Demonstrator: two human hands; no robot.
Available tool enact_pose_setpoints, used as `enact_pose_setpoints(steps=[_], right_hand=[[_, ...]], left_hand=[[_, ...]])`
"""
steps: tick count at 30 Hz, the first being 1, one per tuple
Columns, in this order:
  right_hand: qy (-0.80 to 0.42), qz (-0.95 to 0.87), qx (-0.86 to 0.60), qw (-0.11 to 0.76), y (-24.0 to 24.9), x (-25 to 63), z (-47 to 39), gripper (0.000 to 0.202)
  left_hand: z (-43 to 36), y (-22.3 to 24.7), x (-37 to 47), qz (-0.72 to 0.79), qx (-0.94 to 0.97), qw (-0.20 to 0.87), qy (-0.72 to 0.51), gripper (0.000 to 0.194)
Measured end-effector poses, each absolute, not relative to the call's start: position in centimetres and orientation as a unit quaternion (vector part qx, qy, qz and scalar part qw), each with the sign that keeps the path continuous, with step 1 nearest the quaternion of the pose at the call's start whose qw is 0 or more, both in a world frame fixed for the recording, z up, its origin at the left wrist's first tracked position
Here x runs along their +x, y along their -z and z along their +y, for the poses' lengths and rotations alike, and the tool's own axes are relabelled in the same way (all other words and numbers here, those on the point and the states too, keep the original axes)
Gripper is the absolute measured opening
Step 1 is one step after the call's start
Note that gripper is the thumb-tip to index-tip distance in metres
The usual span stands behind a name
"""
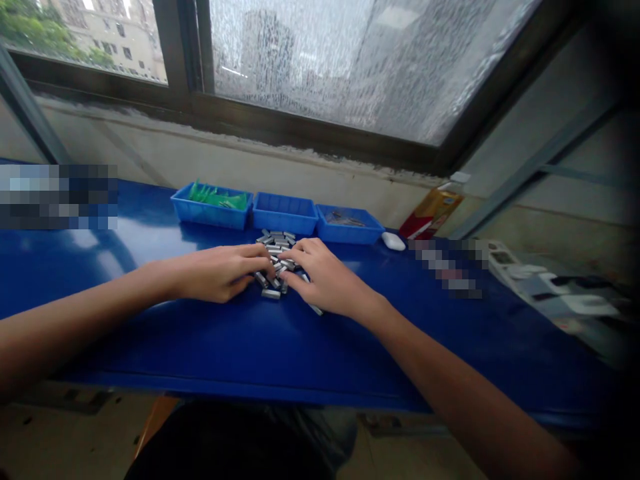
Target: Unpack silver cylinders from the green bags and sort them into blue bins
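A loose pile of small silvery metal pieces (pixel 271 294), short and bar-like, lies on the blue tabletop (pixel 280 347). From the left, my left hand (pixel 223 272) reaches in, its fingertips at the pile's edge and its thumb apart below. Opposite it, my right hand (pixel 327 277) touches the pile with fingers and thumb spread. Neither hand visibly lifts a piece. Part of the pile is hidden under my fingers, and one piece pokes out below my right hand.
Behind the pile stand three blue bins: the left bin (pixel 213 215) holds green material, then a middle bin (pixel 285 215), and a right bin (pixel 345 231) with thin metallic items. Farther right are a small white object (pixel 393 241) and a yellow-red container (pixel 434 212). A window spans the back.
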State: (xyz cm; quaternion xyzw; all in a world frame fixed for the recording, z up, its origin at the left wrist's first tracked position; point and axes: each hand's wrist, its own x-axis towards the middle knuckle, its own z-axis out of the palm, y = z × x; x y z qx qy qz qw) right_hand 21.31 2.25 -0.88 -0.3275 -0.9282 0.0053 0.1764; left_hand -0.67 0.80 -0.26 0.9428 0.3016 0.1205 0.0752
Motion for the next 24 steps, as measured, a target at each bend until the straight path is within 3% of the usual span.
enact_pose_setpoints(steps=[7,12,17,24], right_hand=[[-0.019,-0.934,-0.295,0.202,0.8,20.9,1.8,0.024],[-0.054,-0.929,-0.266,0.253,0.7,20.5,1.5,0.030],[-0.038,-0.912,-0.270,0.306,0.5,20.3,1.2,0.008],[-0.012,-0.899,-0.314,0.304,-0.1,20.2,1.0,0.013]], left_hand=[[1.3,1.0,-0.5,0.327,0.925,0.144,-0.131,0.011],[0.7,1.0,0.3,0.346,0.890,0.189,-0.229,0.008],[0.3,1.0,0.6,0.372,0.841,0.204,-0.335,0.003],[0.1,1.0,1.0,0.365,0.827,0.239,-0.356,0.019]])
